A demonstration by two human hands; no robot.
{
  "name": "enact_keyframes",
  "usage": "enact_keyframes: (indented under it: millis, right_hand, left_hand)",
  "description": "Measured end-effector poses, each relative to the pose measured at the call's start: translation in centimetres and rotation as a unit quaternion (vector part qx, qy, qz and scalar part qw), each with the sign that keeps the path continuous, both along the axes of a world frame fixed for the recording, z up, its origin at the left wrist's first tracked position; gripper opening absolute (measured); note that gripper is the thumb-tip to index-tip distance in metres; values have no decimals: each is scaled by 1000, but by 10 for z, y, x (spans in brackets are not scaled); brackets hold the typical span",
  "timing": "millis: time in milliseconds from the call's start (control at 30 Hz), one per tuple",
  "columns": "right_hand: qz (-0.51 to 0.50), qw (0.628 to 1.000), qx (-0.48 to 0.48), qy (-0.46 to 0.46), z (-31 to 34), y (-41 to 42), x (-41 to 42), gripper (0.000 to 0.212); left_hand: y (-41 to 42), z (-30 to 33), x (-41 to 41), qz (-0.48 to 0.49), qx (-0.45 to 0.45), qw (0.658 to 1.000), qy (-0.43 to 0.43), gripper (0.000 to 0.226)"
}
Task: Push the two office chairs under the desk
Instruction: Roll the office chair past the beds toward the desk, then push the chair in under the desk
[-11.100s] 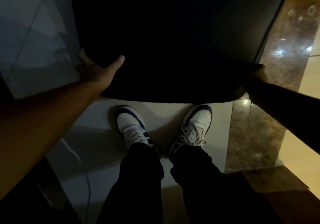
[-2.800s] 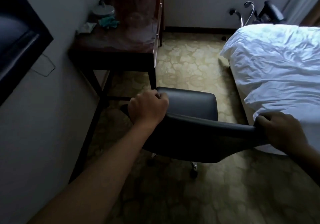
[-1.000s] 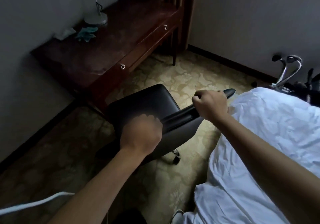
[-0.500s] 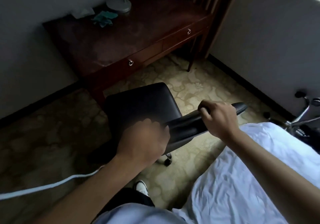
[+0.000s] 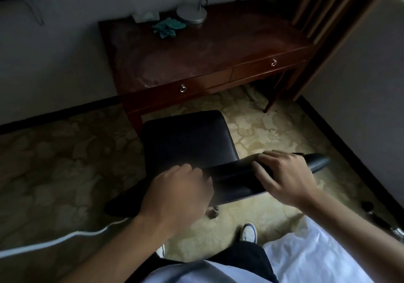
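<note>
Left hand [image 5: 179, 192], right hand [image 5: 284, 175] gripping chair backrest [image 5: 229, 173] (palms down).

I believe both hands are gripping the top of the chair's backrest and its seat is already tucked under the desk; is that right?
Not quite. The head view shows the left hand and right hand on the chair backrest, but its seat stands on the carpet before the desk, not under it.
</note>
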State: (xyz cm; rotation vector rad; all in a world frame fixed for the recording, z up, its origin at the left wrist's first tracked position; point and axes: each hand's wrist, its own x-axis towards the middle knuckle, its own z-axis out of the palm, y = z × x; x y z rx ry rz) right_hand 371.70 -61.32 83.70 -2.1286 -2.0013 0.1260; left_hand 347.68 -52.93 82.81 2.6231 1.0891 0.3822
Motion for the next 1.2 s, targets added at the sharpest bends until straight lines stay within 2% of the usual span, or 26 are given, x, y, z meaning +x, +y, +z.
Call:
enact_keyframes:
  millis: [133, 300, 533, 833, 1033, 1200]
  right_hand:
    - [119, 991, -53, 1, -3, 7, 30, 54]
    - [163, 987, 8, 2, -3, 18, 54, 48]
    - [244, 961, 120, 41, -12, 36, 71, 37]
    - [258, 953, 154, 29, -11, 89, 90, 47]
    - [236, 958, 163, 14, -11, 120, 127, 45]
    - [220, 965, 142, 8, -8, 152, 142, 45]
  left_hand:
    - [-11, 1, 25, 77, 8, 997, 11, 31]
    - [-25, 8, 64, 185, 29, 982, 0, 27]
    - [-17, 13, 76, 238, 61, 969, -7, 21]
    - [26, 15, 93, 265, 17, 964, 3, 22]
    - [46, 14, 133, 270, 38, 962, -22, 22]
    - [78, 13, 150, 291, 35, 956, -6, 25]
